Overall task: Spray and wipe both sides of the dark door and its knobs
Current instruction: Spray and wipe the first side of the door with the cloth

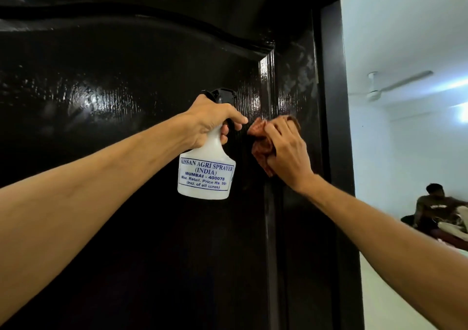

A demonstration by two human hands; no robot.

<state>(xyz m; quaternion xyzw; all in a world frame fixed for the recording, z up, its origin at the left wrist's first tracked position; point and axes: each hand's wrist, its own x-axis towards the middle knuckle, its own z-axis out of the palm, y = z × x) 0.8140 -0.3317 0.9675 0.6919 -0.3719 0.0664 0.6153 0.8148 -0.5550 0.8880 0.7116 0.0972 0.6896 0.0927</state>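
Bottle (206, 172) upright in left hand (207, 124), nozzle (223, 95) toward door (126, 228); right hand (288, 152) grips cloth (262, 149).

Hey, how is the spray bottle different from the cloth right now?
The spray bottle is white plastic with a blue-printed label; the cloth is reddish-brown and crumpled. The left hand grips the spray bottle upright by its neck; the right hand holds the cloth bunched against the dark door. Both are held at similar height.

Left hand (210, 122) grips the neck of a white spray bottle (206, 175), finger on the trigger, right up against the glossy dark door (126, 228). Right hand (286, 152) presses a crumpled brown cloth (260, 149) on the door just beside it.
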